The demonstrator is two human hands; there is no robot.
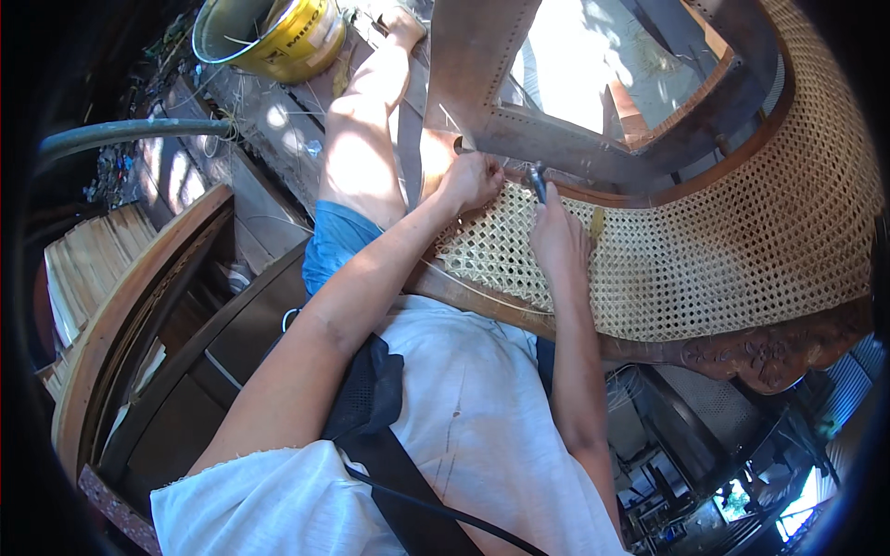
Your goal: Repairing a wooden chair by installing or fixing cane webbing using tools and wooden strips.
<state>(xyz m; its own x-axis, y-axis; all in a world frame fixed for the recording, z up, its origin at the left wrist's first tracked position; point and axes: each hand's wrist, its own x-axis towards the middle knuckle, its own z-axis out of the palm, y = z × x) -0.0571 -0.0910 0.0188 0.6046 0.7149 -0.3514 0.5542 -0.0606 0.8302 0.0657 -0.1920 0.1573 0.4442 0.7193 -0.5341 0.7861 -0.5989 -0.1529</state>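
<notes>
A chair frame with a woven cane panel (686, 264) lies across my lap, its wooden rim curving along the panel's edge. At the panel's upper left corner my left hand (473, 183) is closed, fingertips pinched at the rim. Whatever lies between those fingertips is too small to make out. Just to the right, my right hand (561, 236) wraps round a small hammer (537, 178), whose dark metal head is close to the rim. Loose cane strands hang along the panel's near edge. My right hand's grip hides most of the hammer's handle.
A yellow bucket (306, 42) stands at the far left on planks. A grey pipe (130, 134) juts in from the left, above a curved wooden piece (139, 306) and stacked thin boards (97, 259). Carved wood (769, 357) edges the chair at right. My bare leg (366, 139) stretches ahead.
</notes>
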